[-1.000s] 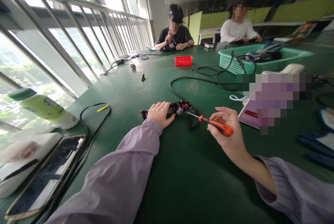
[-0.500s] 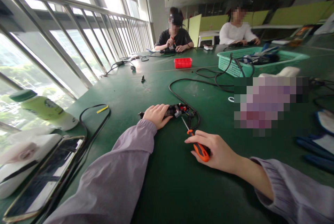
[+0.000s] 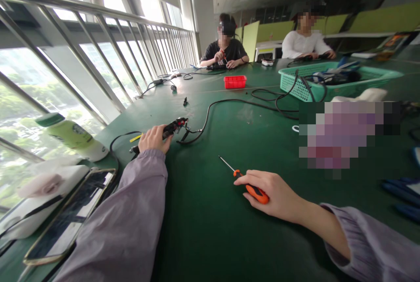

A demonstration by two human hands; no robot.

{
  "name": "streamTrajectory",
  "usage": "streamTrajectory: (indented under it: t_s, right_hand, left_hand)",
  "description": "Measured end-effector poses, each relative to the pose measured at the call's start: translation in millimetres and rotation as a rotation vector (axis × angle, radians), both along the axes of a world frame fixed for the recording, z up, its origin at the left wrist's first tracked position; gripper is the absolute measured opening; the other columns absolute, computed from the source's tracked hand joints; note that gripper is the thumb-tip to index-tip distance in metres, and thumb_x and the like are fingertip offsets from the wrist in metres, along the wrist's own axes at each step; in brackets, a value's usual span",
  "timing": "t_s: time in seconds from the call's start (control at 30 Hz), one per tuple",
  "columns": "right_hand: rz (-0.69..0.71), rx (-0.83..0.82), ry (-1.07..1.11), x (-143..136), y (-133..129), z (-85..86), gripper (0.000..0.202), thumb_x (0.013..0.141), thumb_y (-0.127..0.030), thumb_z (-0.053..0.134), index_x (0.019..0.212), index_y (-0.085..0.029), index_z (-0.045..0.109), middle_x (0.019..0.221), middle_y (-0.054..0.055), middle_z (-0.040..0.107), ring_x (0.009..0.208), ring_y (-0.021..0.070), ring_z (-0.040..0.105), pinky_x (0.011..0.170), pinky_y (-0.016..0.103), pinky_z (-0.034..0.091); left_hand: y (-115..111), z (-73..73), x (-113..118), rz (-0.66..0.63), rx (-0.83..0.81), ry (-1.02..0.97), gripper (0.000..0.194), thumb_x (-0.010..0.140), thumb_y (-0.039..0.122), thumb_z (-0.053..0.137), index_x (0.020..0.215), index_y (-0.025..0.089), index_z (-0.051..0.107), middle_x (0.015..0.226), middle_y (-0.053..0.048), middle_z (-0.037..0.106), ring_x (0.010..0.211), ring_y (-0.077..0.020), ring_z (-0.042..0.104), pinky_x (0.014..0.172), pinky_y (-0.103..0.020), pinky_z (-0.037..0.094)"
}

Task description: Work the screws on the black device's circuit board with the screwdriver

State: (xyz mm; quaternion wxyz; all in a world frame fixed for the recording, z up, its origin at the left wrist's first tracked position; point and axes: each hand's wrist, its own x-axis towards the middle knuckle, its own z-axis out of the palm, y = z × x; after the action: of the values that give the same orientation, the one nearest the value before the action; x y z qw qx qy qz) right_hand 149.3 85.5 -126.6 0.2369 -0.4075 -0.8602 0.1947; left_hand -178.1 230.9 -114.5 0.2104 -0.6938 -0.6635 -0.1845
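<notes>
Metal railing (image 3: 98, 12) runs along the left of a red tray (image 3: 235, 82), which sits on a green tabletop (image 3: 197, 238) with a teal basket (image 3: 295, 86) to the tray's right. From the head view, the left hand (image 3: 154, 139) is nearer than the red tray and left of it, its fingers wrapped around a black device (image 3: 170, 129) whose exposed end shows small red parts and wires, beside a black cable (image 3: 236, 100). Nearer than the tray, roughly in line with it, the right hand (image 3: 267, 188) has its fingers closed on an orange screwdriver (image 3: 237, 174) (its tip is well apart from the device). Good handling here, I judge, means gripping the body clear of the wires, leaving the cable slack, and squaring the shaft before any pressure, since a slanted tip could slip.
</notes>
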Motion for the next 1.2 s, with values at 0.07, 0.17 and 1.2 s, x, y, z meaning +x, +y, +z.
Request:
streamTrajectory:
  t_s: [0.07, 0.17, 1.2]
  right_hand:
    - [-0.003, 0.000, -0.008, -1, 0, -0.5, 0.028, 0.079, -0.021, 0.052, 0.105, -0.023, 0.058, 0.096, 0.002, 0.062, 0.085, 0.0138, 0.059, 0.079, 0.028, 0.045]
    - [0.000, -0.006, -0.015, -2, -1, -0.2, 0.028, 0.079, -0.021, 0.052, 0.106, -0.023, 0.059, 0.097, 0.003, 0.062, 0.085, 0.0138, 0.059, 0.079, 0.028, 0.046]
    - [-0.484, 0.030, 0.398, -2, 6, -3.5, 0.028, 0.083, -0.030, 0.051, 0.110, -0.022, 0.049, 0.102, 0.006, 0.059, 0.096, 0.0182, 0.059, 0.087, 0.033, 0.046]
  left_hand:
    - [-2, 1.4, -13, 0.098, 0.063, -0.046, 0.039, 0.081, 0.039, 0.047, 0.114, 0.020, 0.052, 0.105, -0.011, 0.059, 0.098, -0.0292, 0.053, 0.080, -0.040, 0.038]
    - [-5, 2.5, -24, 0.182, 0.171, -0.088, 0.037, 0.083, 0.039, 0.043, 0.114, 0.021, 0.053, 0.105, -0.013, 0.057, 0.099, -0.0311, 0.050, 0.082, -0.045, 0.035]
    - [-22, -9.6, 115, -0.695, 0.006, 0.027, 0.029, 0.084, 0.037, 0.051, 0.106, 0.018, 0.057, 0.100, -0.006, 0.066, 0.093, -0.0186, 0.059, 0.089, -0.033, 0.040]
